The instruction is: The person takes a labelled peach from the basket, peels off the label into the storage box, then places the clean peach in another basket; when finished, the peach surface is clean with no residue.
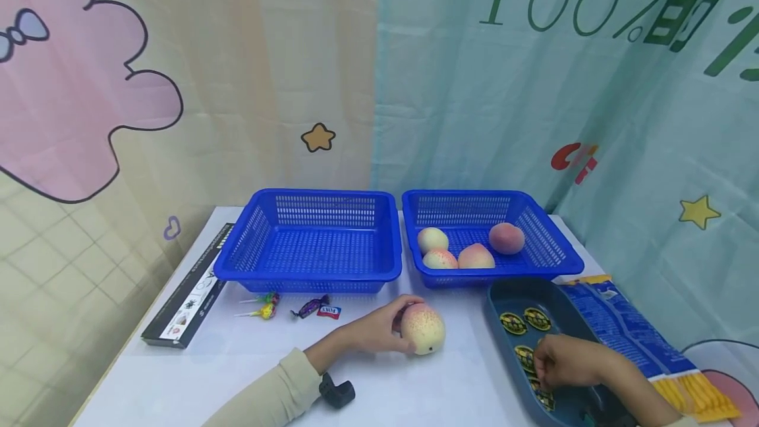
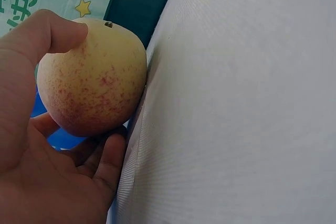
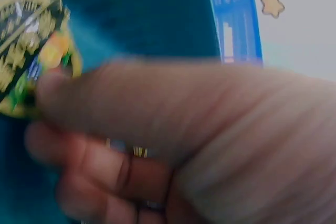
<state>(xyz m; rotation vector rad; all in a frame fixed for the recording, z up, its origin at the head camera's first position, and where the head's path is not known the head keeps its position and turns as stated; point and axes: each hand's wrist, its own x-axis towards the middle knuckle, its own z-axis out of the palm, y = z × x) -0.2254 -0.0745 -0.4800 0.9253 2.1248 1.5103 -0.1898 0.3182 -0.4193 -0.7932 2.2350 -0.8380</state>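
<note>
On the white table, my left hand [image 1: 379, 331] grips a yellow-and-pink peach [image 1: 423, 329], thumb on one side and fingers beneath, as the left wrist view shows. My right hand [image 1: 572, 362] is inside the dark teal tray [image 1: 501, 348], fingers curled. In the blurred right wrist view, its thumb and index finger pinch the edge of a black-and-gold round packet [image 3: 31, 40]. Several similar packets [image 1: 537, 319] lie on the tray's floor. More peaches [image 1: 476, 257] sit in the right blue basket [image 1: 492, 198].
At the back left stands another blue basket [image 1: 308, 282]. In front of it lie lollipops [image 1: 267, 311], a purple wrapped candy [image 1: 311, 306] and a small red-and-blue packet [image 1: 329, 312]. A long black box [image 1: 190, 292] lies left; a blue-and-yellow bag [image 1: 622, 328] lies right. A black curved object [image 1: 337, 393] is by the left sleeve.
</note>
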